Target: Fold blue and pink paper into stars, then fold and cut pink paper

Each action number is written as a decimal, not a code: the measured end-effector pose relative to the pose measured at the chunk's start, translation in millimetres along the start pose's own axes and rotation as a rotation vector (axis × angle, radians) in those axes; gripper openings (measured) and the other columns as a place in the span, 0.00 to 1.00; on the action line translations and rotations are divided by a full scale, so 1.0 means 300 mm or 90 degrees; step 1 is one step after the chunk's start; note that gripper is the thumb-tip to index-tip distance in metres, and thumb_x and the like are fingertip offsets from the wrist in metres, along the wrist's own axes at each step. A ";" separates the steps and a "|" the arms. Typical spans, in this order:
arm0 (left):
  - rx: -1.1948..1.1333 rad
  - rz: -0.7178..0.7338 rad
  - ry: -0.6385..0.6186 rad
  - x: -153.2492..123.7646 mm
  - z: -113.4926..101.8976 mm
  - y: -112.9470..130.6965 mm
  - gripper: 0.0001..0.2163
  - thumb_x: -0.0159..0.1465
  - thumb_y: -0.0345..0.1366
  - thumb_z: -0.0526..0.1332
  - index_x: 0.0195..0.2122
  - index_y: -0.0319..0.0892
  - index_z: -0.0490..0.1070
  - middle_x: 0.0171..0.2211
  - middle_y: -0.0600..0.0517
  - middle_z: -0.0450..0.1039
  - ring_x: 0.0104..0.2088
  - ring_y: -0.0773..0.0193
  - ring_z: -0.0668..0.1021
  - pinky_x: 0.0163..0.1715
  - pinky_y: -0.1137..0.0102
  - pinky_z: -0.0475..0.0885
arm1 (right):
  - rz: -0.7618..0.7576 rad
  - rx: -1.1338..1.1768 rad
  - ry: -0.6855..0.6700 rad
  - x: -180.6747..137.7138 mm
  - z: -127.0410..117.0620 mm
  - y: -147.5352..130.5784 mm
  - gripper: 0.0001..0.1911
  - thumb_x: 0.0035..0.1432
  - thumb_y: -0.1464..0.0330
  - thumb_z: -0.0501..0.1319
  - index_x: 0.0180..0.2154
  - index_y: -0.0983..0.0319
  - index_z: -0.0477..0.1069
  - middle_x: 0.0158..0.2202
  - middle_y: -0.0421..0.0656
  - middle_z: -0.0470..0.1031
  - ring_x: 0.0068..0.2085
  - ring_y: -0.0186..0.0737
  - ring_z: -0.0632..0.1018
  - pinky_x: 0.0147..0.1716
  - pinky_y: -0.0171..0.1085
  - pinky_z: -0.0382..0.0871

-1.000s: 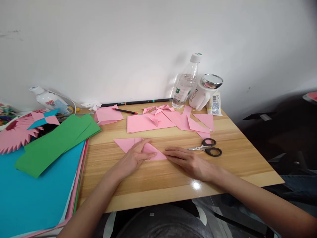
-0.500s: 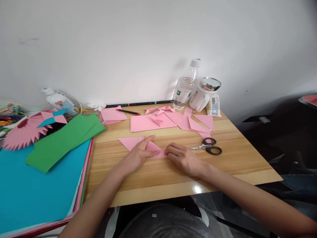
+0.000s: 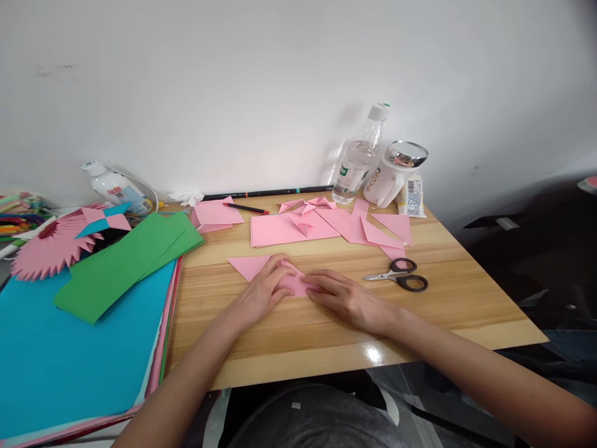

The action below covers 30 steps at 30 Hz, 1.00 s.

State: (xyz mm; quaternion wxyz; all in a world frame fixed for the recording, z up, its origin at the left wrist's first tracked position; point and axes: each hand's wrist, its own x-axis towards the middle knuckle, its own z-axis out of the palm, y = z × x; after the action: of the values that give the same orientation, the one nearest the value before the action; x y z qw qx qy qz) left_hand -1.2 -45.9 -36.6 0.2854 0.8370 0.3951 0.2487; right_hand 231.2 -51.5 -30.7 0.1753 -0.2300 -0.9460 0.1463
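Observation:
A folded piece of pink paper [image 3: 293, 284] lies on the wooden table in front of me, its pointed left end uncovered. My left hand [image 3: 268, 286] rests over its middle, fingers curved on the far side and thumb on the near side. At the paper's right end, my right hand [image 3: 342, 298] pinches it with fingers held together; that end is hidden beneath them. Scissors [image 3: 394, 274] with black handles lie right of my right hand, blades pointing left.
Pink sheets [image 3: 293, 232] and small folded pink pieces [image 3: 308, 205] lie behind my hands. A water bottle [image 3: 359, 162] and a white mug [image 3: 387, 177] stand near the wall. Green sheets [image 3: 125, 267] cover part of a blue sheet [image 3: 79, 354] at left. A pencil [image 3: 247, 208] lies behind.
My right hand has moved in over the paper's right end, its fingers straighter. My left fingers have curled in closer on the paper. The whole view has shifted slightly.

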 end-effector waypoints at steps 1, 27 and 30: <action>0.007 0.005 0.006 -0.001 0.000 0.007 0.11 0.61 0.28 0.56 0.45 0.43 0.67 0.50 0.46 0.61 0.52 0.61 0.67 0.51 0.63 0.66 | -0.008 -0.001 0.011 0.001 0.002 0.001 0.14 0.66 0.73 0.46 0.46 0.67 0.68 0.54 0.53 0.66 0.57 0.44 0.64 0.54 0.45 0.65; 0.572 0.164 -0.095 -0.018 0.044 0.132 0.18 0.60 0.20 0.43 0.49 0.24 0.63 0.48 0.33 0.70 0.53 0.52 0.69 0.54 0.59 0.62 | 0.040 0.001 0.010 -0.022 0.046 -0.016 0.17 0.65 0.74 0.46 0.53 0.67 0.63 0.59 0.56 0.60 0.63 0.45 0.56 0.56 0.51 0.63; 0.639 0.178 -0.117 -0.016 0.041 0.140 0.19 0.60 0.20 0.42 0.48 0.23 0.65 0.46 0.33 0.71 0.53 0.51 0.69 0.55 0.59 0.61 | 0.058 -0.035 0.005 -0.014 0.043 -0.045 0.15 0.65 0.73 0.46 0.50 0.68 0.65 0.58 0.57 0.62 0.61 0.47 0.59 0.54 0.52 0.64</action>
State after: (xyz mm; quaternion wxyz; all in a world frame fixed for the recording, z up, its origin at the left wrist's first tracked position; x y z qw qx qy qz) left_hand 25.8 -75.4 -18.1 -0.1530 0.9338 0.3233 -0.0100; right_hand 224.3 -67.4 -38.5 0.1654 -0.2781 -0.9376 0.1271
